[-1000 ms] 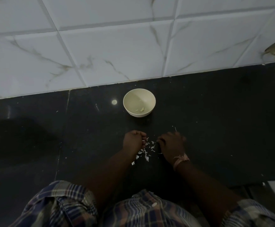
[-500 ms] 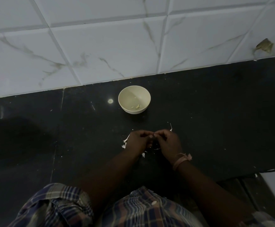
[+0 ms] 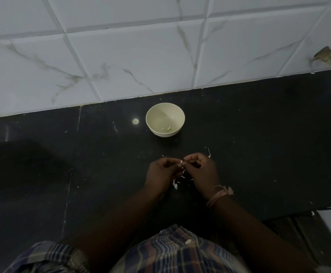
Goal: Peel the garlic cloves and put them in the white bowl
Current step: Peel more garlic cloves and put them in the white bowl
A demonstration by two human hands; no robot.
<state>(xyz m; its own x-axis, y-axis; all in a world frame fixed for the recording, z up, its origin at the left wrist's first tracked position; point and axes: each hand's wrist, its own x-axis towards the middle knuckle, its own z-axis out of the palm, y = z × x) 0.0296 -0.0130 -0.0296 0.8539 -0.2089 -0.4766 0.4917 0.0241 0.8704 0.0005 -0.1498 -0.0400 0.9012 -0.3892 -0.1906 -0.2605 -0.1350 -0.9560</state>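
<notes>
Dark tabletop [image 3: 259, 134] lies open left and right of centre, only the white bowl [image 3: 165, 119] standing mid-frame above the hands [image 3: 182, 170], peel scraps [image 3: 175, 185] scattered near them, tiled wall [image 3: 121, 56] closing off the top.

A black worktop [image 3: 259, 144] is seen across the middle of the frame, backed by a white marble-veined tiled wall [image 3: 141, 56] along the top. A chipped patch [image 3: 324, 56] is seen in the tile at upper right, and a plaid shirt [image 3: 176, 253] is shown at the bottom edge.
</notes>
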